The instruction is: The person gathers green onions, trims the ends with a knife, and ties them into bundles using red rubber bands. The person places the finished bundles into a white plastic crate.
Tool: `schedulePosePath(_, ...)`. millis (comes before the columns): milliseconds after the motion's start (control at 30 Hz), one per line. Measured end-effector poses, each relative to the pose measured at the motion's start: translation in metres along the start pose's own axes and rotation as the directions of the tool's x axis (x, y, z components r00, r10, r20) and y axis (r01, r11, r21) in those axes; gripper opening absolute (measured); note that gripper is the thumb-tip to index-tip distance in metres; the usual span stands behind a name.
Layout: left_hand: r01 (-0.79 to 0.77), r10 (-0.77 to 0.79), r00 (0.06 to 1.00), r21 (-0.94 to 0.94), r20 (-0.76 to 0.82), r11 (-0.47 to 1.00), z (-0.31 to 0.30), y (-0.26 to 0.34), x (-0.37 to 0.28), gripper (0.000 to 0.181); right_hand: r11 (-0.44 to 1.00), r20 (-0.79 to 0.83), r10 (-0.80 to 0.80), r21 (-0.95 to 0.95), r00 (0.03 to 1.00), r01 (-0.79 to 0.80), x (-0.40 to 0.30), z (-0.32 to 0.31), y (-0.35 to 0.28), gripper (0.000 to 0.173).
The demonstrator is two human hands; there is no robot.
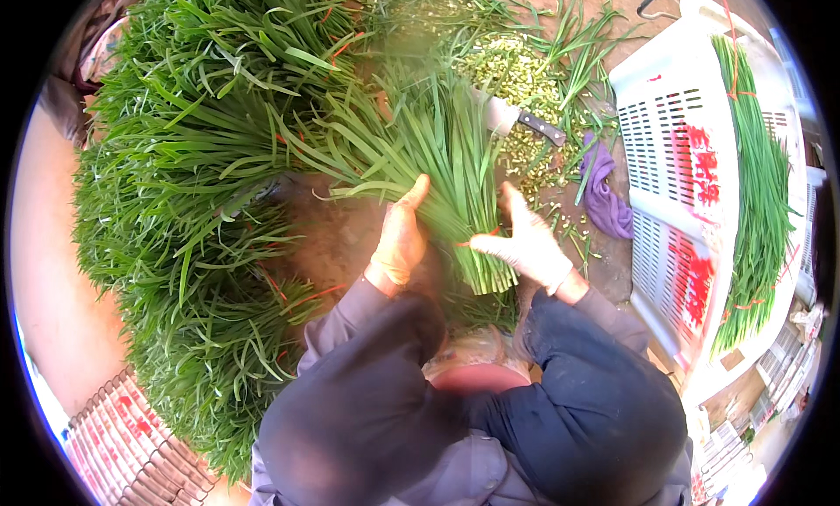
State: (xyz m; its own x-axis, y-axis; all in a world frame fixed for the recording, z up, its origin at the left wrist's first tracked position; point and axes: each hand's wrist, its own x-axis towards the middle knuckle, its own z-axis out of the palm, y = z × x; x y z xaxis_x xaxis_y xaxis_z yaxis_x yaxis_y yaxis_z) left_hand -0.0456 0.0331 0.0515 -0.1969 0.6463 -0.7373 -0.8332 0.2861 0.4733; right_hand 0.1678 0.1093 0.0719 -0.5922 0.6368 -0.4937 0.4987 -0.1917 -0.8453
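A bundle of long flat green leaves, which look like garlic chives (453,158), stands between my hands, its pale cut ends pointing towards me and a red tie round its lower part. My left hand (399,237), in a pale glove, is at the bundle's left side with the thumb raised along the leaves. My right hand (528,240), also gloved, touches the lower right side near the tie, thumb over the stems and fingers spread. Just beyond the bundle lies a knife (541,127) with a dark handle, its broad blade partly hidden by leaves.
A large heap of tied green bundles (216,132) rises at the left. Chopped pale stem ends (512,66) litter the ground ahead. A purple cloth (604,191) lies beside a white slatted plastic basket (663,171) holding more tied greens (755,198). Stacked crates (131,440) stand at lower left.
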Motion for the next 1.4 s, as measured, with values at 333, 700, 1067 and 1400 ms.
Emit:
schedulePosePath(333, -0.229, 0.223, 0.973, 0.358, 0.058, 0.905, 0.024, 0.008, -0.004, 0.055, 0.905, -0.092, 0.155, 0.412, 0.984, -0.104, 0.022, 0.003, 0.032, 0.127)
schedulePosePath(700, 0.262, -0.386, 0.853, 0.351, 0.352, 0.899, -0.051, -0.04, -0.015, 0.088, 0.069, 0.547, -0.172, 0.836, 0.819, -0.544, -0.013, -0.028, 0.028, 0.067)
schedulePosePath(1067, 0.225, -0.218, 0.934, 0.009, 0.284, 0.974, -0.011, -0.033, -0.017, 0.062, 0.721, 0.54, -0.1, 0.618, 0.836, -0.313, -0.011, -0.007, 0.028, 0.082)
schedulePosePath(1400, 0.044, -0.054, 0.977, 0.051, 0.208, 0.998, 0.009, -0.042, -0.013, 0.058, 0.464, -0.035, 0.272, 0.88, 0.962, -0.099, 0.023, -0.015, 0.034, 0.043)
